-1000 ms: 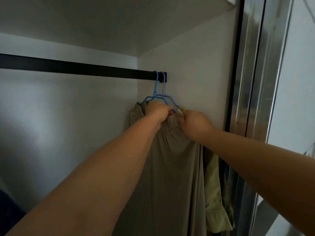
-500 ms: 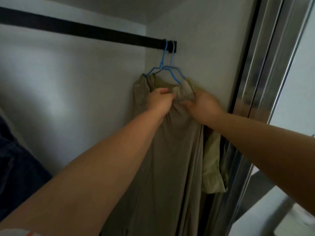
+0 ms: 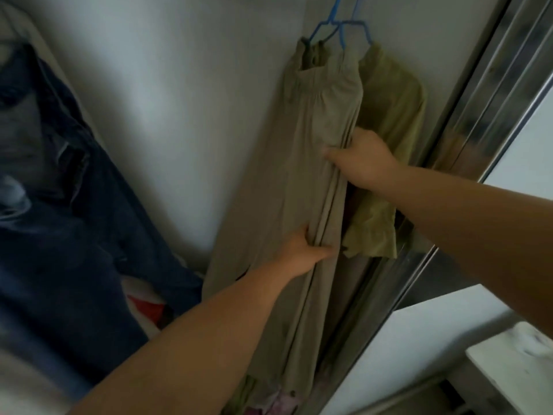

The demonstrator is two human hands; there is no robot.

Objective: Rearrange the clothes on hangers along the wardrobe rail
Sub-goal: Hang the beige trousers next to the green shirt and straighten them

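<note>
A long beige garment hangs from a blue hanger in the wardrobe's right corner. Behind it, on a second blue hanger, hangs an olive-green top. My left hand grips a fold of the beige cloth about halfway down. Higher up, my right hand holds the same fold at its right edge, thumb on the front and fingers behind the cloth. The rail is out of frame above.
Dark blue denim clothes hang at the left. A mirrored sliding door frame runs down the right. Red and pink fabric lies low behind the garments. A white ledge sits at the bottom right.
Both hands slid down from the waistband at the hanger to the middle of the beige garment. The camera tilted down, so the rail left the frame.
</note>
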